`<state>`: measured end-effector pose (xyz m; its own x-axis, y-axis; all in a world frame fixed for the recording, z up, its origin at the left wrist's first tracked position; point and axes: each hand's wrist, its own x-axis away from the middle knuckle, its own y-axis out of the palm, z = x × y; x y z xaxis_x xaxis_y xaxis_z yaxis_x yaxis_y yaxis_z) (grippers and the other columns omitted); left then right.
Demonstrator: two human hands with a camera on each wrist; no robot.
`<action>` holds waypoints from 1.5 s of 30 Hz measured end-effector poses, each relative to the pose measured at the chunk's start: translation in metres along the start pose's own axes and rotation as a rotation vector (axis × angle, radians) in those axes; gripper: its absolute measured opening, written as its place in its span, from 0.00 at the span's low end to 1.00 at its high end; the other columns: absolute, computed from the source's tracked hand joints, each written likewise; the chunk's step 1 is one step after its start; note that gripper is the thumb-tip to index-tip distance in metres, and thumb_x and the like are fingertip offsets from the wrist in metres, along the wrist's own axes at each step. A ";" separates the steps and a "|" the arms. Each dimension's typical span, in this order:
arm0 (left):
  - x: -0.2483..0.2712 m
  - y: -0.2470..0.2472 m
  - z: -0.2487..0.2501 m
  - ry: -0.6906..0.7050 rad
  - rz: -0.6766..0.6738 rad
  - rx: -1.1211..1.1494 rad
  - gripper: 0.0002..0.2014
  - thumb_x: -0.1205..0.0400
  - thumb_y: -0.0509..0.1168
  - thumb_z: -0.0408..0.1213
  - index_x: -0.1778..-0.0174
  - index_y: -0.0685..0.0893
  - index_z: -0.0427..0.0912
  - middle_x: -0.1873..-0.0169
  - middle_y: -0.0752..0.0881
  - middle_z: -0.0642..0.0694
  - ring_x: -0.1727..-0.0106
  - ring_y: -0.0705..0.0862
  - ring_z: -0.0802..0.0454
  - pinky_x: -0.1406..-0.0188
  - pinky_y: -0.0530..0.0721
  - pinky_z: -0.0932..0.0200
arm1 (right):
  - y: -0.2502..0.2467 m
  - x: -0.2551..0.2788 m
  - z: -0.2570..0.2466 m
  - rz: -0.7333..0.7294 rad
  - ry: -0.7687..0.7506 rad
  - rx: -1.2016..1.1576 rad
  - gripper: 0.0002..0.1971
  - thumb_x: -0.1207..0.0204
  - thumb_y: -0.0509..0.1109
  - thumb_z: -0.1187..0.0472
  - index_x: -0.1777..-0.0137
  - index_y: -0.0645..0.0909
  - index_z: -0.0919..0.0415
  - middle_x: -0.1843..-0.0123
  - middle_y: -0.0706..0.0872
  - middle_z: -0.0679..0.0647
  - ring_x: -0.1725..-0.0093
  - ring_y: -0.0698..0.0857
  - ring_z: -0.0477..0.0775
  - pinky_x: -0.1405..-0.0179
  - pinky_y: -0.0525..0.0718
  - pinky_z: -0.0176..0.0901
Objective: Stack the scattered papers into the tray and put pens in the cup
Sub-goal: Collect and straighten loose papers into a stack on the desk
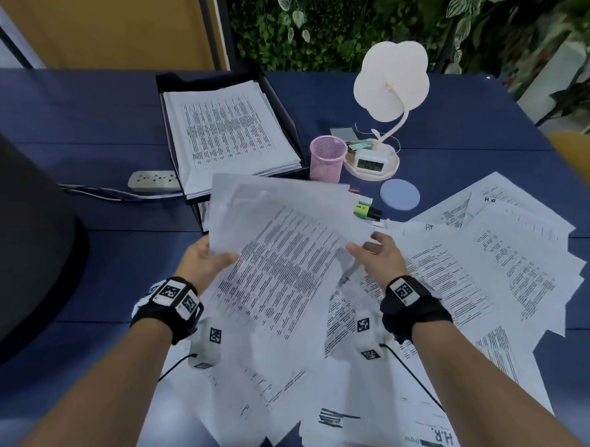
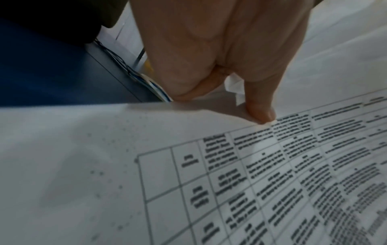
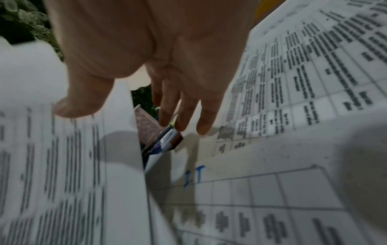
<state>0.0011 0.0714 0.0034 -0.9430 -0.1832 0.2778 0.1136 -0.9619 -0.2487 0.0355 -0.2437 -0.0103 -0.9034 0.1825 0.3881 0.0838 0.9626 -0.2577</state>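
**Sheets held over the table, tray half filled**

Fingers of the left hand [image 1: 208, 257] curl under a bundle of printed sheets [image 1: 279, 256] while the thumb presses on top, so the bundle is pinched at its left edge and lifted off the blue table [image 1: 100, 116]. The right hand [image 1: 379, 256] hangs at the bundle's right edge with fingers spread and relaxed, gripping nothing; in the right wrist view its fingertips [image 3: 204, 127] sit just above the loose papers.

The black tray [image 1: 284, 102] stands at the far side of the table with a stack of printed pages in it. Just right of it is the pink mesh cup [image 1: 327, 157]. Scattered papers [image 1: 479, 263] cover the near and right part of the table. Readable writing: "H.R." on a near sheet and handwritten near the top of a far one; "I.T" in blue ink in the right wrist view. The table text is too blurred to read.

Markers [image 1: 367, 210] lie between the cup and the papers, partly hidden by the held bundle. A white lamp [image 1: 390, 83] with a small clock [image 1: 371, 160] on its base stands right of the cup, with a round blue coaster [image 1: 400, 195] in front and a power strip [image 1: 153, 180] left of the tray.
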 end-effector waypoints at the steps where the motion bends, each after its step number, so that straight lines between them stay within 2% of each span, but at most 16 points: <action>1: -0.001 -0.001 0.006 0.023 0.007 0.041 0.15 0.25 0.73 0.30 0.45 0.84 0.48 0.51 0.90 0.48 0.46 0.88 0.50 0.36 0.81 0.43 | 0.003 0.001 -0.002 -0.064 0.001 -0.006 0.36 0.31 0.78 0.50 0.26 0.67 0.58 0.37 0.79 0.52 0.37 0.80 0.55 0.32 0.77 0.57; 3: 0.001 0.001 0.023 0.051 -0.008 0.126 0.18 0.24 0.72 0.29 0.38 0.82 0.43 0.47 0.90 0.46 0.43 0.87 0.49 0.36 0.81 0.46 | 0.011 0.005 -0.013 -0.181 -0.011 -0.022 0.34 0.30 0.77 0.49 0.27 0.70 0.60 0.31 0.80 0.56 0.33 0.79 0.56 0.29 0.75 0.59; 5: 0.002 0.007 0.040 0.087 -0.059 0.157 0.20 0.21 0.69 0.27 0.33 0.78 0.41 0.45 0.88 0.49 0.43 0.87 0.56 0.39 0.82 0.58 | 0.020 0.008 -0.028 -0.229 -0.033 -0.094 0.34 0.28 0.76 0.53 0.24 0.67 0.61 0.26 0.77 0.57 0.29 0.77 0.57 0.27 0.73 0.57; 9: 0.004 0.022 0.062 0.159 -0.133 0.046 0.18 0.19 0.67 0.33 0.33 0.75 0.45 0.44 0.85 0.56 0.45 0.83 0.70 0.44 0.79 0.72 | 0.026 0.020 -0.066 -0.135 -0.256 -0.180 0.23 0.22 0.65 0.74 0.27 0.70 0.65 0.32 0.81 0.57 0.36 0.81 0.52 0.29 0.76 0.49; 12: 0.006 0.030 0.073 0.245 0.019 0.067 0.22 0.19 0.67 0.34 0.28 0.72 0.42 0.41 0.84 0.54 0.42 0.83 0.64 0.38 0.78 0.65 | 0.026 0.033 -0.089 0.003 -0.419 -0.192 0.18 0.24 0.66 0.76 0.35 0.76 0.66 0.40 0.86 0.55 0.42 0.85 0.50 0.33 0.81 0.48; 17: 0.016 0.037 0.096 0.387 0.213 0.231 0.20 0.19 0.66 0.32 0.31 0.72 0.46 0.39 0.82 0.58 0.39 0.80 0.69 0.41 0.76 0.75 | 0.029 0.052 -0.117 0.079 -0.575 -0.262 0.20 0.21 0.64 0.72 0.30 0.72 0.65 0.37 0.85 0.53 0.41 0.84 0.41 0.35 0.80 0.34; 19: 0.018 0.038 0.097 0.364 0.203 0.213 0.25 0.19 0.67 0.33 0.26 0.67 0.42 0.34 0.78 0.54 0.35 0.78 0.63 0.33 0.73 0.70 | 0.032 0.053 -0.117 0.073 -0.566 -0.251 0.20 0.21 0.64 0.72 0.29 0.69 0.64 0.36 0.83 0.52 0.41 0.84 0.41 0.35 0.79 0.32; 21: 0.017 0.036 0.090 0.336 0.191 0.197 0.24 0.19 0.67 0.32 0.29 0.68 0.39 0.37 0.80 0.51 0.38 0.81 0.59 0.29 0.76 0.56 | 0.033 0.051 -0.109 0.083 -0.525 -0.238 0.18 0.22 0.64 0.74 0.34 0.71 0.63 0.43 0.84 0.51 0.47 0.84 0.39 0.42 0.82 0.33; 23: 0.013 0.031 0.080 0.291 0.199 0.212 0.20 0.20 0.68 0.30 0.35 0.70 0.43 0.40 0.83 0.49 0.40 0.83 0.55 0.30 0.78 0.45 | 0.033 0.046 -0.098 0.097 -0.485 -0.232 0.17 0.24 0.64 0.76 0.36 0.72 0.65 0.44 0.84 0.55 0.48 0.84 0.45 0.42 0.82 0.39; 25: 0.010 0.028 0.069 0.236 0.178 0.259 0.19 0.20 0.68 0.29 0.38 0.71 0.47 0.40 0.83 0.47 0.38 0.83 0.51 0.30 0.77 0.41 | 0.032 0.040 -0.088 0.079 -0.440 -0.221 0.17 0.26 0.65 0.77 0.38 0.73 0.65 0.43 0.84 0.59 0.45 0.84 0.52 0.38 0.81 0.47; 27: 0.009 0.031 0.065 0.193 0.108 0.271 0.20 0.21 0.68 0.29 0.39 0.71 0.52 0.40 0.83 0.50 0.37 0.82 0.51 0.29 0.75 0.43 | 0.033 0.038 -0.083 0.033 -0.381 -0.197 0.16 0.26 0.64 0.77 0.41 0.73 0.62 0.46 0.84 0.57 0.48 0.83 0.52 0.42 0.81 0.47; 31: 0.012 0.051 0.072 0.178 0.023 0.191 0.18 0.18 0.64 0.33 0.35 0.69 0.50 0.46 0.82 0.59 0.46 0.81 0.66 0.43 0.81 0.62 | 0.043 0.041 -0.081 0.051 -0.411 -0.144 0.13 0.22 0.60 0.75 0.39 0.71 0.66 0.53 0.82 0.51 0.61 0.79 0.45 0.66 0.77 0.23; 36: 0.014 0.057 0.079 0.203 0.145 0.281 0.19 0.16 0.62 0.31 0.29 0.70 0.46 0.45 0.84 0.56 0.47 0.83 0.65 0.53 0.81 0.73 | 0.047 0.047 -0.085 0.126 -0.487 -0.157 0.13 0.20 0.58 0.73 0.37 0.69 0.64 0.47 0.83 0.52 0.53 0.82 0.46 0.54 0.79 0.30; 39: 0.016 0.050 0.079 0.222 0.137 0.311 0.20 0.19 0.66 0.29 0.32 0.73 0.45 0.46 0.85 0.54 0.46 0.84 0.62 0.47 0.82 0.68 | 0.041 0.044 -0.085 0.133 -0.503 -0.163 0.14 0.23 0.59 0.73 0.40 0.70 0.60 0.47 0.83 0.54 0.54 0.83 0.49 0.53 0.81 0.38; 42: 0.019 0.045 0.075 0.164 0.112 0.285 0.18 0.24 0.73 0.31 0.41 0.77 0.48 0.50 0.87 0.52 0.46 0.86 0.56 0.39 0.83 0.54 | 0.036 0.044 -0.080 0.078 -0.456 -0.187 0.17 0.25 0.56 0.78 0.41 0.69 0.60 0.51 0.81 0.56 0.64 0.79 0.46 0.69 0.79 0.26; 45: 0.022 0.046 0.075 0.124 0.073 0.237 0.15 0.24 0.74 0.33 0.50 0.73 0.44 0.60 0.82 0.56 0.60 0.83 0.72 0.52 0.84 0.70 | 0.035 0.048 -0.075 0.040 -0.441 -0.207 0.21 0.25 0.55 0.80 0.36 0.70 0.63 0.54 0.80 0.49 0.64 0.78 0.38 0.72 0.75 0.17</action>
<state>0.0089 0.0082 0.0674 -0.9591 -0.2413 0.1477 0.2387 -0.9705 -0.0353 0.0262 -0.1860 0.0659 -0.9861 0.1608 -0.0416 0.1633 0.9843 -0.0665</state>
